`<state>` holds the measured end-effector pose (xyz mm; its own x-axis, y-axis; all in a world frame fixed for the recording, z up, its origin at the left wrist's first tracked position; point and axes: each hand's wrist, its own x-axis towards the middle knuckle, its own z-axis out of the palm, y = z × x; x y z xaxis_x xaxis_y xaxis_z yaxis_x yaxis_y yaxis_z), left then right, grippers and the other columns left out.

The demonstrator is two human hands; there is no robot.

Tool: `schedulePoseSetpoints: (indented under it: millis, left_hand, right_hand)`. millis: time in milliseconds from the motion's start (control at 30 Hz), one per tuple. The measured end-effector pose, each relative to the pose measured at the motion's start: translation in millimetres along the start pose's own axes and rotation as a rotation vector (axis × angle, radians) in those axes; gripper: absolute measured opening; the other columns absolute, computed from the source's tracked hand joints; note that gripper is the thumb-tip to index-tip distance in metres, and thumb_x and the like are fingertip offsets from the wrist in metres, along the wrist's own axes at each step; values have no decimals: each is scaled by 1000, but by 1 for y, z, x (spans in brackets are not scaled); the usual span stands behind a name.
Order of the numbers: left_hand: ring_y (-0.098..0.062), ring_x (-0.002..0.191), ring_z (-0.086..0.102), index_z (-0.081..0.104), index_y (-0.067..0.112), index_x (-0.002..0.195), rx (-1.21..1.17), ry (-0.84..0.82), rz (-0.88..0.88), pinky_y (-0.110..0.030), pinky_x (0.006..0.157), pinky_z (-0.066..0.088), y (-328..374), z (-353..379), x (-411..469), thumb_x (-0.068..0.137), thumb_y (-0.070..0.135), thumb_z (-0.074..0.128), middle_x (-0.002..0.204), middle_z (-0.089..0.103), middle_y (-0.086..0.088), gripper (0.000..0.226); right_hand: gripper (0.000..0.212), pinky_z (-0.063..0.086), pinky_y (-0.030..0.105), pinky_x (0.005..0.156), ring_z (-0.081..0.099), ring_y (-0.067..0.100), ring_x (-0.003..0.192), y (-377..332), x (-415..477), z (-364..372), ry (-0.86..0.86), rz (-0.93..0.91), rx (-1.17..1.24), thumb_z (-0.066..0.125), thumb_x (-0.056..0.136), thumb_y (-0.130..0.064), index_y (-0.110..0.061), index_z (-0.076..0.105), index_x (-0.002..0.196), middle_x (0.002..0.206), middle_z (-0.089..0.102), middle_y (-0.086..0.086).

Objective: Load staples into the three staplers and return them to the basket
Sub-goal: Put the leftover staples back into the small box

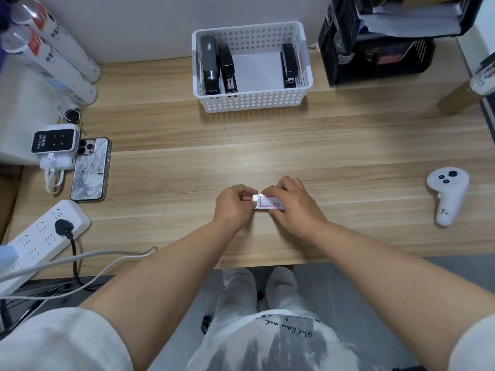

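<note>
A small white staple box with a red-bordered label (269, 202) rests on the wooden desk near its front edge. My right hand (290, 204) grips the box's body. My left hand (235, 203) pinches the flap or inner tray at the box's left end. Three black staplers lie in the white perforated basket (254, 103) at the back of the desk: two side by side at the left (209, 65) (227, 70) and one against the right wall (289, 66). The box's contents are hidden by my fingers.
A phone (91, 170), a power bank with charger (55, 145) and a power strip (40, 242) lie on the left. Two tall cans (53, 54) stand at back left. A white controller (447, 194) sits on the right, a black file organizer (375, 49) at back right.
</note>
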<state>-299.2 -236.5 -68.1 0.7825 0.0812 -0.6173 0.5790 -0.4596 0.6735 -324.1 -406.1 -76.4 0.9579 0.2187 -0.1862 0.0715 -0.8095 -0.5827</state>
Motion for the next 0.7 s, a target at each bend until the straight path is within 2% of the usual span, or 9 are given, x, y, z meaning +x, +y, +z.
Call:
schedulePoseSetpoints:
  millis: [167, 333, 500, 633, 700]
  left_hand:
    - [-17, 91, 73, 77, 16, 105, 17, 25, 34, -31, 89, 58, -2, 3, -4, 84, -2, 66, 97, 78, -3, 29]
    - [-19, 95, 72, 77, 13, 112, 39, 43, 56, -31, 94, 57, 0, 7, -5, 89, 0, 54, 103, 77, -3, 35]
    - [-17, 99, 71, 78, 13, 111, 61, 37, 56, -30, 95, 55, 4, 7, -6, 89, 1, 54, 104, 77, -3, 34]
    - [-17, 98, 70, 77, 14, 111, 51, 8, 40, -31, 93, 56, 9, 3, -5, 89, 4, 55, 103, 76, -1, 33]
    - [-17, 90, 69, 74, 15, 115, 3, -18, 30, -34, 91, 57, 17, -4, -2, 89, 7, 59, 98, 74, 1, 31]
  right_hand:
    - [38, 53, 44, 69, 41, 18, 103, 2, 1, 0, -6, -10, 1, 71, 84, -19, -25, 65, 121, 105, 48, -4]
    - [39, 52, 41, 66, 42, 19, 105, 2, 0, 3, 4, -10, -20, 70, 83, -19, -26, 64, 121, 105, 48, -4]
    - [37, 52, 41, 65, 42, 19, 105, 1, 2, 3, -1, -22, -34, 70, 84, -20, -26, 63, 120, 106, 48, -4]
    - [36, 52, 42, 71, 41, 18, 105, -2, 7, -1, -36, -5, -35, 70, 85, -22, -26, 62, 120, 106, 47, -4]
    - [36, 51, 42, 76, 41, 17, 106, -7, 14, -10, -43, -6, -19, 70, 86, -22, -26, 62, 121, 106, 47, -4]
